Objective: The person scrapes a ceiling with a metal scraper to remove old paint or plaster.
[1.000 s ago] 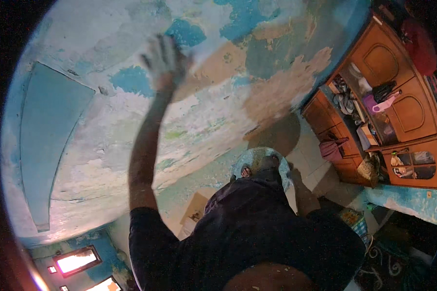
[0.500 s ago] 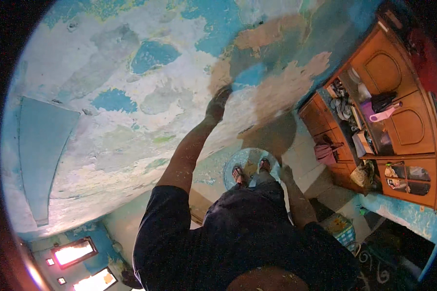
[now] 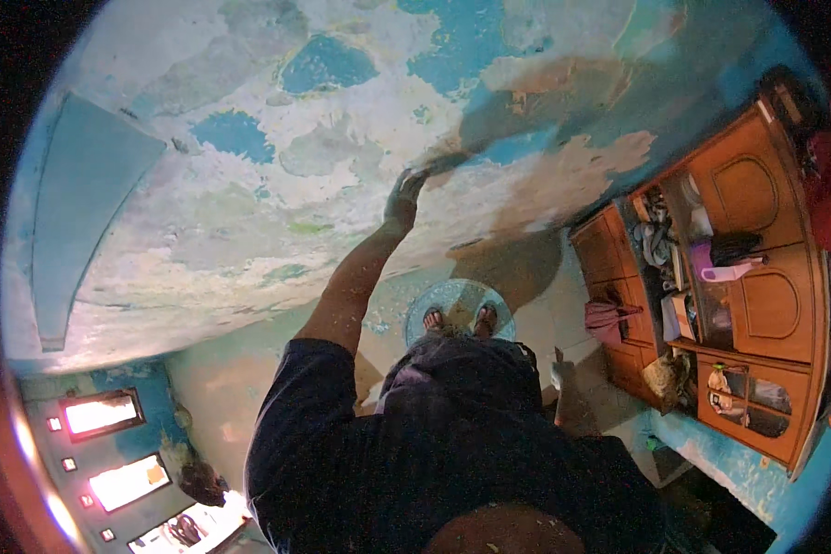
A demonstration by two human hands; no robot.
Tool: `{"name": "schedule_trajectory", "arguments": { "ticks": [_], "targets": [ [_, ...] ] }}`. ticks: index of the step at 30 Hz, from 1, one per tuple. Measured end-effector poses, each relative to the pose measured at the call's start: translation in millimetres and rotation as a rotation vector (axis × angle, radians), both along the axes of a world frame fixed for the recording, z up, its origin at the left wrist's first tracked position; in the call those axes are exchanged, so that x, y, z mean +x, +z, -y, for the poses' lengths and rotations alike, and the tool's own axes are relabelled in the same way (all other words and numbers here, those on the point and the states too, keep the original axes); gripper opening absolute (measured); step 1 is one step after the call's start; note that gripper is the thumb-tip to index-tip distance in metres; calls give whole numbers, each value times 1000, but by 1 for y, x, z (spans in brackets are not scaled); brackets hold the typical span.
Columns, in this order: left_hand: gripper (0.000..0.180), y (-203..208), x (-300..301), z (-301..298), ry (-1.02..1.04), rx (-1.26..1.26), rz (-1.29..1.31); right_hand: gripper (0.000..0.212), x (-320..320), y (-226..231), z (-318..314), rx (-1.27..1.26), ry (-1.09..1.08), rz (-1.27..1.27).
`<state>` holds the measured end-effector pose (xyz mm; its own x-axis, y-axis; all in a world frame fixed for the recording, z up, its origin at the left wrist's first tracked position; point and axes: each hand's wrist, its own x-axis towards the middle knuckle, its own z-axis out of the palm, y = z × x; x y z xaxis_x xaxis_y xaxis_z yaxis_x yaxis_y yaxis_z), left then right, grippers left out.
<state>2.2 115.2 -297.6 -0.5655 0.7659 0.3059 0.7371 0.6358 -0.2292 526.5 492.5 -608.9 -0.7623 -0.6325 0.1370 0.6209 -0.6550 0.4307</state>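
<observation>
My left hand (image 3: pixel 404 198) is raised to the peeling wall (image 3: pixel 332 198), its dusty fingers stretched out and apparently touching the surface. It holds nothing that I can see. Flaked white and grey patches with islands of blue paint cover the wall around it. My right hand (image 3: pixel 563 369) hangs low beside my right leg, away from the wall. It is small and dim, so its fingers and anything in them cannot be made out. My sandalled feet (image 3: pixel 460 320) stand on a round, pale blue platform (image 3: pixel 417 325) speckled with flakes.
On the right stands a brown wooden cabinet (image 3: pixel 771 295) with cluttered shelves and a hanging maroon cloth (image 3: pixel 609 319). A pale blue panel (image 3: pixel 88 198) is on the wall at left. Bright windows (image 3: pixel 102 415) and another person's head (image 3: pixel 201 484) show at lower left.
My view has shifted, with the wall higher and the feet more to the left. My left hand's fingers now look more stretched out. My right hand has dropped lower in the picture.
</observation>
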Motion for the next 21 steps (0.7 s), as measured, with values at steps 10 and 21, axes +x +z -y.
{"name": "schedule_trajectory", "arguments": {
  "ticks": [10,21],
  "targets": [
    [58,4,35,-17,441,-698,658,18,-145,-7,27,-1590,51,961],
    [44,-224,261,174,637,-2,1069,13,-84,-10,18,-3054,-49,1099]
  ]
}}
